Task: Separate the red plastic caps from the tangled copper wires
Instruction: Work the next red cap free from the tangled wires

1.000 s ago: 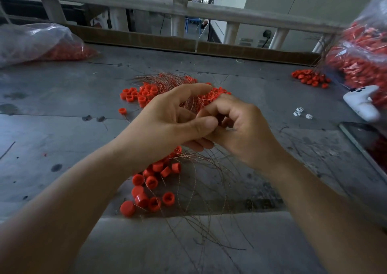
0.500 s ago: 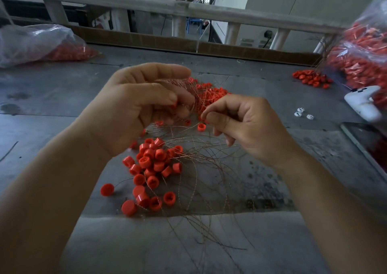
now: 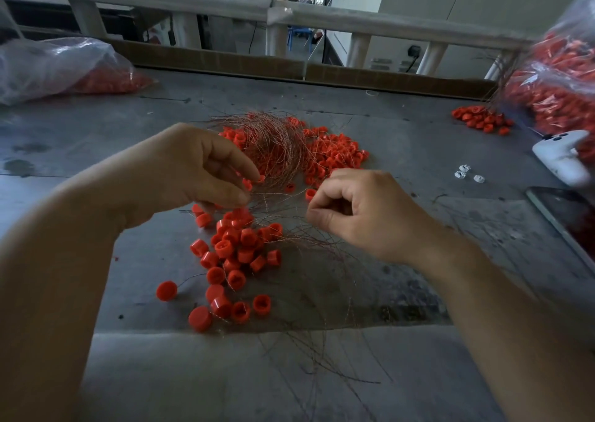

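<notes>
Far left: clear bag of red stock. Left hand curled, fingertips pinching strands of the copper wires. Loose red caps piled near, centre. Right hand curled tight, thumb on forefinger; contents unclear, perhaps one strand.

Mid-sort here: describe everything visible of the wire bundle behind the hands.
The wire bundle is a rounded nest of thin, copper-coloured strands, looped and tangled, lying on the grey table. It rests among the far caps. Loose strands trail toward the near edge, over the near caps. The left hand reaches its near side with curled fingertips; the right hand is curled beside the strands. Whether either pinches a strand cannot be told.
</notes>
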Demonstrator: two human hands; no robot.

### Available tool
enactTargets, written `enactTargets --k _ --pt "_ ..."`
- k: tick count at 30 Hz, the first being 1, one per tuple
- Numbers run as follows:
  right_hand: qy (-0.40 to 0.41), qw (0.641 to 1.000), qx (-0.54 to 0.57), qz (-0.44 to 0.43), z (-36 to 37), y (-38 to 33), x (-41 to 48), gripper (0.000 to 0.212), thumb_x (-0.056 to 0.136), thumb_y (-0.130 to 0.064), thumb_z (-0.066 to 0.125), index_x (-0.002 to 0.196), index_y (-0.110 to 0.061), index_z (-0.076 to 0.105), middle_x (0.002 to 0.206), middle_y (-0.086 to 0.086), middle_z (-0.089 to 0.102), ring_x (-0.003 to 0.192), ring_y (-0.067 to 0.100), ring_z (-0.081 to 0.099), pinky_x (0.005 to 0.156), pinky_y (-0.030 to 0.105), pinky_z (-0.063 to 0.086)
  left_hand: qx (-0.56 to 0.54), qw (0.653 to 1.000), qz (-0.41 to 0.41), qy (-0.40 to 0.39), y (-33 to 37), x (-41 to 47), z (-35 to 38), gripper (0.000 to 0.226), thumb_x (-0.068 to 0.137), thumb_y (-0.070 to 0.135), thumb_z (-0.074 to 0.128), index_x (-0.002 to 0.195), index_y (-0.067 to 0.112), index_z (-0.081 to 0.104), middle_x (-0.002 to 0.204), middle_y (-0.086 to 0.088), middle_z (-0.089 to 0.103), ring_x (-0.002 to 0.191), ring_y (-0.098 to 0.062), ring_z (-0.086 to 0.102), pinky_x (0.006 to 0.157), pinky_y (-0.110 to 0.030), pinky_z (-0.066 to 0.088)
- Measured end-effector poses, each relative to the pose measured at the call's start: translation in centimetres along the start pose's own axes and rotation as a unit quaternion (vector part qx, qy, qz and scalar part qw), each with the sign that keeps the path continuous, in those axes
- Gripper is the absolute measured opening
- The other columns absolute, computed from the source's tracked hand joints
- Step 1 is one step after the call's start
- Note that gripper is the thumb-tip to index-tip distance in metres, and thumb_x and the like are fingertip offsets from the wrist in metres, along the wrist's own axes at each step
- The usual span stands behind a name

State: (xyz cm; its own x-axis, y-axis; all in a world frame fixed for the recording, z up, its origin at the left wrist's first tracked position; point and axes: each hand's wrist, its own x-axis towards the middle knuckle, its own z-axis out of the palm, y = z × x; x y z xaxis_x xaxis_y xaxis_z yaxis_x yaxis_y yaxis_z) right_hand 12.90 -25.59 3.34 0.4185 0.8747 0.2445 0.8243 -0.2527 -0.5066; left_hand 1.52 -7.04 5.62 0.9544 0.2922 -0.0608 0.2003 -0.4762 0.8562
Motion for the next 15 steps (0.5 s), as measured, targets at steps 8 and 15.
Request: enactTargets --k 8,15 --pt "-0.053 0.998 -0.008 0.015 -0.1 0.4 0.1 0.011 0.081 -0.027 0.067 0.072 -0.021 0.065 0.071 -0.014 0.054 0.068 -0.003 0.051 0.062 0.006 0.038 0.042 0.967 -0.036 0.249 -2.6 2.0 -0.5 0.025 0.076 0.001 0.069 0.070 0.024 0.064 0.067 -0.001 0.067 0.052 -0.006 0.060 0.044 -0.019 0.045" --pt "0.047 0.998 0.043 0.024 -0.3 0.3 0.4 0.022 0.076 -0.042 0.062 0.073 -0.020 0.066 0.071 -0.012 0.057 0.070 -0.002 0.052 0.061 0.006 0.040 0.144 0.935 -0.005 0.325 -4.6 4.0 0.6 0.017 0.082 0.001 0.061 0.092 0.010 0.071 0.086 -0.002 0.066 0.081 -0.020 0.060 0.071 -0.025 0.042"
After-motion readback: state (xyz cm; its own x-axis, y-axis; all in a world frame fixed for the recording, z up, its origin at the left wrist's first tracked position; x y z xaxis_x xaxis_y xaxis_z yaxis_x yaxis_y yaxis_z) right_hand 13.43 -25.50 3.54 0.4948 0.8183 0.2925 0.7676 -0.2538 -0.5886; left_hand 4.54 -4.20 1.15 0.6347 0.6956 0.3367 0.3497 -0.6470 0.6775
